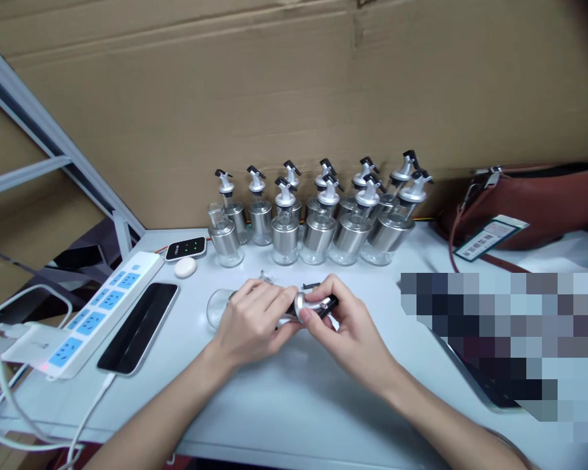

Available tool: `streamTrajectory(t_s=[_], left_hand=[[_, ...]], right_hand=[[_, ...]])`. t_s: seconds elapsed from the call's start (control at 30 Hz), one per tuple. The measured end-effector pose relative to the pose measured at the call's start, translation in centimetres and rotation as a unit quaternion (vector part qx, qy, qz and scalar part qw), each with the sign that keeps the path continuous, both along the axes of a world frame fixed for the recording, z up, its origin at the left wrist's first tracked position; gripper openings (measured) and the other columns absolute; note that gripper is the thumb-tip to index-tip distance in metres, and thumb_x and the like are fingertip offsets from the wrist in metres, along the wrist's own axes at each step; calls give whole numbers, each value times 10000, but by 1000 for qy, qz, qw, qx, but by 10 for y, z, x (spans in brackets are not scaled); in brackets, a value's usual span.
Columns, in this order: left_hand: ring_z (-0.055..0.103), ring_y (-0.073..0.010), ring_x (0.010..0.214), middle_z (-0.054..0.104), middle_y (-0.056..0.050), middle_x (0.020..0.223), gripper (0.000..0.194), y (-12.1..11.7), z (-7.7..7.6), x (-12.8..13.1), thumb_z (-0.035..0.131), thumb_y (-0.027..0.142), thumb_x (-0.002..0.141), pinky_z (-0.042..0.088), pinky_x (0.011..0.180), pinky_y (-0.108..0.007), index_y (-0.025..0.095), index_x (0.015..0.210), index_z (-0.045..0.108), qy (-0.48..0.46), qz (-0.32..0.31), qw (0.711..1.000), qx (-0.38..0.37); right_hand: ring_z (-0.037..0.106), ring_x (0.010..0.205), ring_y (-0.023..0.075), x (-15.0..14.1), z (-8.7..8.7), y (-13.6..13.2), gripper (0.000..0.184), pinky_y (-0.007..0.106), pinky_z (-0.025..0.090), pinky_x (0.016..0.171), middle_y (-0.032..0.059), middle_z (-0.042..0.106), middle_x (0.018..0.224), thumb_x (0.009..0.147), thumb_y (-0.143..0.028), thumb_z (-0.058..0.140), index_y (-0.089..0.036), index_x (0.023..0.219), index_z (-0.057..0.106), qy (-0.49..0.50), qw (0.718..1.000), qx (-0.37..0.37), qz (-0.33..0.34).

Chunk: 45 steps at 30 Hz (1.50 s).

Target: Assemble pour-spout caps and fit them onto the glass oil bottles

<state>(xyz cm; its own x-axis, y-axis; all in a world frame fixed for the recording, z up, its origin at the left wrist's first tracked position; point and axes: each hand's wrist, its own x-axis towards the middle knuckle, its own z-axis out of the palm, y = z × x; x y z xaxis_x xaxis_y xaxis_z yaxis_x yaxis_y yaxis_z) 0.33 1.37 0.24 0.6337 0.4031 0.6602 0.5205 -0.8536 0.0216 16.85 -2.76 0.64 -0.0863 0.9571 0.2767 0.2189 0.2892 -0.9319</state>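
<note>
My left hand (255,320) is wrapped round a glass bottle (216,308) that lies on its side, its clear base poking out to the left. Most of the bottle's body is hidden under my fingers. At the neck end, my right hand (347,323) grips a silver and black pourer spout (300,307) between thumb and fingers. The spout sits at the bottle's mouth; how far in, I cannot tell. Just behind my left hand lies a small, partly hidden piece (264,277) whose kind is unclear.
Several steel-banded glass bottles (318,238) with pourer spouts stand at the back; an open-necked bottle (224,240) is at their left end. Leftward are a power strip (144,261), a phone (140,329), a small black-screened device (186,248) and a white round object (185,267). A brown bag (543,202) lies right.
</note>
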Motion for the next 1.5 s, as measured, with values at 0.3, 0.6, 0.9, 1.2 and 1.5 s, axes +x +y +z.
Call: streamTrajectory(t_s=[0.3,0.6,0.9,1.2,1.5], left_hand=[[587,-181,663,658,-40,747,199,3,3,0,435,235,878,402,651,-317,131,988,563,10,-7,1000,-15],[571,-182,669,656,-49,759,173,3,4,-3,465,202,876,400,649,-316,110,999,546,-10,-12,1000,-10],[581,-176,686,670,-56,793,169,-5,28,-5,455,163,895,386,656,-307,114,1025,552,-10,-7,999,40],[636,-143,690,681,-1,781,223,-3,35,-35,630,359,846,473,657,-258,203,1006,618,-241,108,960,-90],[637,-153,810,662,-35,879,293,49,47,-12,594,398,863,492,772,-290,189,1066,569,-418,53,900,-108]], right_hand=[[445,506,81,1,-1,0,116,185,379,466,-34,521,664,829,-204,543,-212,819,428,-51,992,116,1],[455,559,121,0,-9,5,172,258,408,548,-20,510,650,822,-85,551,-206,898,454,-125,921,368,-27],[438,527,129,1,-4,10,227,299,420,553,-28,502,607,855,-86,547,-187,1034,451,-153,858,490,-18],[566,697,146,23,8,15,248,309,499,661,6,543,760,844,-61,553,-227,1025,518,-7,863,488,-133],[578,845,178,33,-19,35,355,354,500,737,11,524,853,784,-27,601,-259,1033,501,7,887,425,-179]])
